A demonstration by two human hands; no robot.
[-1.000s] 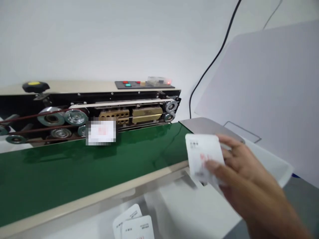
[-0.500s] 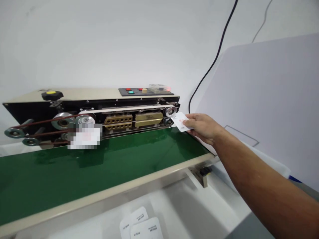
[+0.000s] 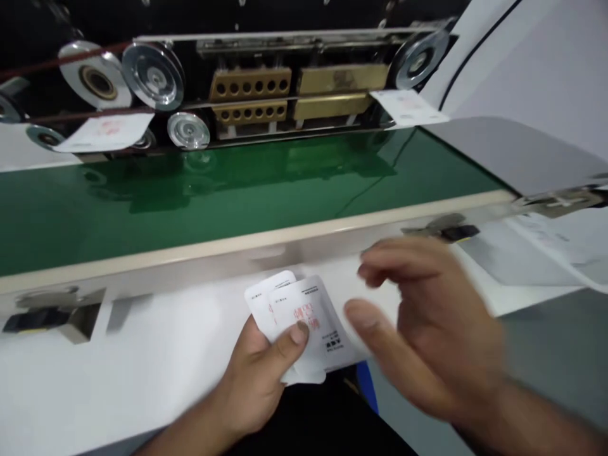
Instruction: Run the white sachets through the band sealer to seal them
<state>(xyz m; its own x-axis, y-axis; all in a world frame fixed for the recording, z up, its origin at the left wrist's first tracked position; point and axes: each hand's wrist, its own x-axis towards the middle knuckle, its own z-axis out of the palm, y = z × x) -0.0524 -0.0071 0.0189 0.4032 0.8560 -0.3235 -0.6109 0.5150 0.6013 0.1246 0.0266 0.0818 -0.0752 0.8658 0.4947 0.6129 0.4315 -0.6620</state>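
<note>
The left hand (image 3: 259, 373) holds a small fan of white sachets (image 3: 299, 323) low over the white worktop (image 3: 142, 354), thumb pressed on the top one and the fingers curled underneath, so its grip is clamped on the stack. The top sachet carries red characters and a little black print; at least one more peeks out behind it on the left.

The right hand (image 3: 427, 323) is just right of the stack, blurred, palm facing left. Its fingers are spread and empty, thumb and forefinger apart, the thumb tip close to the sachets' right edge; whether it touches them I cannot tell.

Beyond both hands runs the green belt (image 3: 237, 190) of a sealer (image 3: 294, 88), its brass blocks and silver wheels in a row along the back. One sachet (image 3: 408, 107) sits at the right end of the belt, its top edge at the sealer's intake beside the large wheel. Another sachet (image 3: 107, 132) is far left, under the wheels. A black cable (image 3: 470, 63) runs up the white wall on the right.
</note>
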